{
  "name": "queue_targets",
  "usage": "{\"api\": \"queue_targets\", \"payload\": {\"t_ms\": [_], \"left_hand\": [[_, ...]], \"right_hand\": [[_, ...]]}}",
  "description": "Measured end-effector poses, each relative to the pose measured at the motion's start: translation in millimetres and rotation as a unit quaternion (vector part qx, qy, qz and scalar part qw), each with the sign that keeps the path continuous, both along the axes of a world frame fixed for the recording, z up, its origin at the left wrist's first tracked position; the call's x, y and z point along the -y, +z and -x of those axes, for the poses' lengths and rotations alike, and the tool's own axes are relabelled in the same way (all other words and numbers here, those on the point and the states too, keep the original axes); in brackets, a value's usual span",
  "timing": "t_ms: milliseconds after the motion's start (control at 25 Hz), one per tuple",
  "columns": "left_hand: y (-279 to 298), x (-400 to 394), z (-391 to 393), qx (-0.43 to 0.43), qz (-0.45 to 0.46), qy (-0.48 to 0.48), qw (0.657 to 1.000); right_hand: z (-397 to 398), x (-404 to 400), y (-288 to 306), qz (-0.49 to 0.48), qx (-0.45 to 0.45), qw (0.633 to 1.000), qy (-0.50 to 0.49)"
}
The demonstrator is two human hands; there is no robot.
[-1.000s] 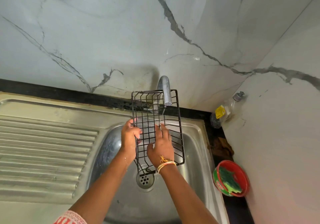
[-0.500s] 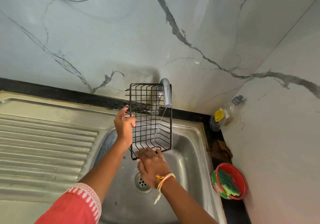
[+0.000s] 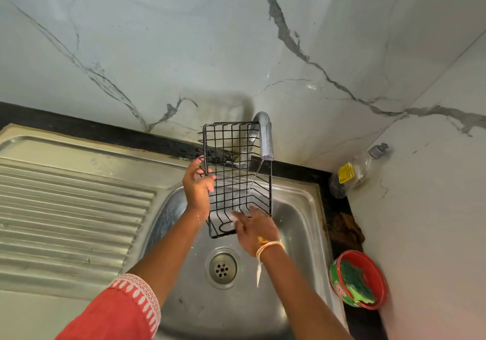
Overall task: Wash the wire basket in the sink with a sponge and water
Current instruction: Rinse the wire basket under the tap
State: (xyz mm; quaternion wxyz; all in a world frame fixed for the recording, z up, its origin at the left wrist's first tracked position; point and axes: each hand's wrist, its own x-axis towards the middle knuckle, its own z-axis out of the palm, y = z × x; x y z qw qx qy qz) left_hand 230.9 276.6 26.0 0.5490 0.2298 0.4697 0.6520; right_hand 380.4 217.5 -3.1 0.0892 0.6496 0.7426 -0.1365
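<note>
A black wire basket (image 3: 234, 155) is held upright over the steel sink (image 3: 297, 208), right under the tap (image 3: 265, 134). A thin stream of water runs from the tap into the basket. My left hand (image 3: 197, 184) grips the basket's left edge. My right hand (image 3: 253, 228) rests with straight fingers on the basket's lower right corner, where the water lands. A green sponge (image 3: 355, 282) lies in a red tub (image 3: 378, 274) on the counter to the right of the sink; neither hand holds it.
The sink drain (image 3: 223, 268) sits below the basket. A ribbed steel draining board (image 3: 73, 208) spreads to the left. A clear plastic bottle (image 3: 355, 171) and a brown rag (image 3: 344, 232) lie in the right corner by the marble wall.
The basket has been turned and lifted under the tap. My right hand moved from the basket's grid down to its lower end; my left hand kept its grip on the left edge.
</note>
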Motion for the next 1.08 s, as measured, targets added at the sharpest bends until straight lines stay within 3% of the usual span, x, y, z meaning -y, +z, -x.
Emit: {"api": "queue_targets", "payload": {"t_ms": [40, 120, 240, 400, 520, 600, 720, 880, 1080], "left_hand": [[0.7, 2.6, -2.0, -0.002, -0.003, 0.004, 1.000], [1.4, 2.1, -5.1, -0.007, -0.012, 0.007, 1.000], [-1.5, -4.6, 0.4, -0.010, -0.019, 0.008, 1.000], [2.5, 2.5, 0.6, 0.003, -0.018, 0.030, 0.999], [3.6, 1.0, -2.7, 0.002, -0.015, 0.024, 1.000], [6.6, 1.8, 3.6, 0.000, -0.011, 0.020, 1.000], [12.5, 4.0, 12.5, -0.003, 0.017, 0.015, 1.000], [17.5, 10.4, 16.6, -0.053, 0.072, 0.004, 0.996], [33.2, 21.0, 26.5, -0.176, 0.108, -0.044, 0.977]], "right_hand": [[-0.3, -4.0, -0.7, 0.009, 0.040, 0.999, -0.035], [19.7, -3.1, -4.6, 0.009, 0.062, 0.998, 0.000], [26.3, 4.0, 0.5, 0.034, -0.020, 0.994, 0.100], [10.9, -0.1, 4.1, -0.050, 0.011, 0.999, 0.009], [40.9, 22.7, -5.9, -0.053, -0.059, 0.989, 0.123], [21.2, 21.1, -5.0, -0.043, -0.087, 0.985, 0.143], [-8.0, 13.2, -6.4, -0.115, -0.065, 0.990, 0.048], [0.4, 26.6, -1.8, -0.162, -0.132, 0.977, 0.035], [10.4, 23.9, 12.4, -0.280, -0.258, 0.909, -0.170]]}}
